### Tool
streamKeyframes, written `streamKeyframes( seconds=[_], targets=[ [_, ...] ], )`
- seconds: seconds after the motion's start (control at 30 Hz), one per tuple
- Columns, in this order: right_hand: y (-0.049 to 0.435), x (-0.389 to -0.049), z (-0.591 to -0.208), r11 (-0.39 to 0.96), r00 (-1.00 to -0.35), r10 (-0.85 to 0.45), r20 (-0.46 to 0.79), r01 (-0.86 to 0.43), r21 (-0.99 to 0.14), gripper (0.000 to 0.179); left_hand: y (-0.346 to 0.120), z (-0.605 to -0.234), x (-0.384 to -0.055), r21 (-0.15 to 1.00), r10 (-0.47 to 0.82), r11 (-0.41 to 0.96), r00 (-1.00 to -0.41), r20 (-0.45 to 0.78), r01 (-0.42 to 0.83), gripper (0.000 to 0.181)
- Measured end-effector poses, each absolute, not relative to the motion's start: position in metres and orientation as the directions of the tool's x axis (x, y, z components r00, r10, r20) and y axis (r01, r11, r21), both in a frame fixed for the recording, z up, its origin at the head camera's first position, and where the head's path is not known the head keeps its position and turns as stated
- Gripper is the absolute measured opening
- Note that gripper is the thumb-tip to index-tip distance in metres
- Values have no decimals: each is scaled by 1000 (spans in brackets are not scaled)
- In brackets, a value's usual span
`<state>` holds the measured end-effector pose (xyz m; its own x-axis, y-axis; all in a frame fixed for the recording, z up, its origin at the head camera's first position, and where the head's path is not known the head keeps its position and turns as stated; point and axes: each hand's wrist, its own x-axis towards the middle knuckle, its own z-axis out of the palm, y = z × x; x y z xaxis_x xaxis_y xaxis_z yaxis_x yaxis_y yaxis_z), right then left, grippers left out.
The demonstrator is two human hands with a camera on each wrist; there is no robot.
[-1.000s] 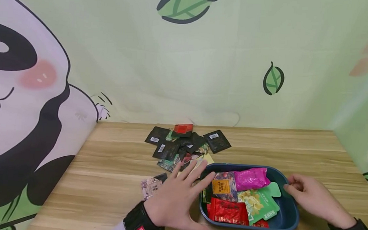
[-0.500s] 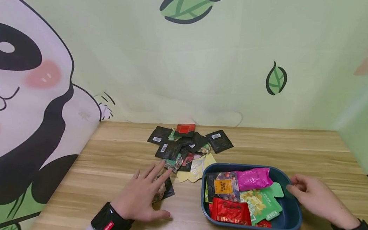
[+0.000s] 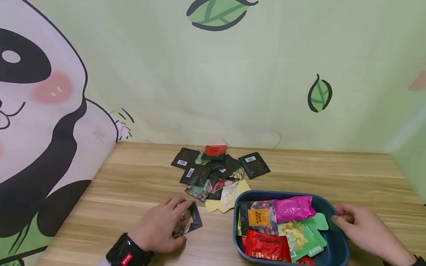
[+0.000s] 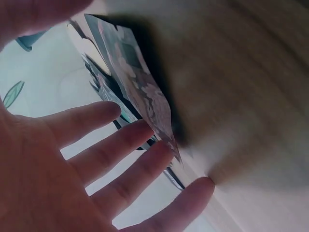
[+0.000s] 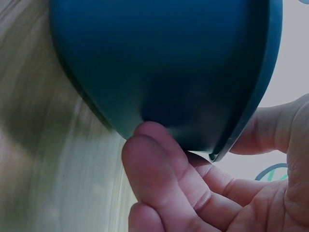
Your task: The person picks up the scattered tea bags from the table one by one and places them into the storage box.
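A dark packet (image 3: 188, 221) with a pictured front lies on the table left of the tub. My left hand (image 3: 163, 223) is over its left side, and in the left wrist view fingertips (image 4: 164, 150) meet the packet's edge with the fingers spread. That packet stands slightly tilted, casting a shadow. My right hand (image 3: 362, 229) grips the right end of a blue plastic tub (image 3: 339, 254), thumb at the rim and fingers against the outer wall. Inside the tub are a pink packet (image 3: 294, 208), a green packet (image 3: 303, 236), a red packet (image 3: 267, 245) and a dark packet with an orange label (image 3: 258, 217).
Several black packets (image 3: 195, 175) lie in a loose pile behind the left hand, with a red-and-black one (image 3: 214, 150) at the back. A yellow packet (image 3: 227, 197) lies close to the tub's left corner. A printed cloth (image 3: 260, 83) hangs behind the wooden table (image 3: 122, 176).
My left hand has moved left from beside the tub to the separate dark packet, and its fingers have drawn in. That packet has shifted right. The right hand keeps its grip on the tub.
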<state>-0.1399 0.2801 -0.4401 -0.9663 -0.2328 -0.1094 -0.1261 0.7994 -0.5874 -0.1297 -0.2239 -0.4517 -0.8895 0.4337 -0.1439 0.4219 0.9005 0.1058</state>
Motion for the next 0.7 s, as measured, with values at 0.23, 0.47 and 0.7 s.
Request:
streamKeyframes(
  seconds=[0.23,0.47,0.7],
  targets=[
    [280,-140,-440,804,-966,-231,-115,-123,-582,35,-224,-453,-133,99,431,901,-896,-104,422,88],
    [280,-140,-440,800,-965,-233,-117,-122,-587,33,-223,-455,-134,76,432,901,-900,-60,427,87],
    [280,-140,-441,799,-965,-232,-120,-119,-589,32,-221,-451,-133,88,428,903,-899,-91,421,95]
  ],
)
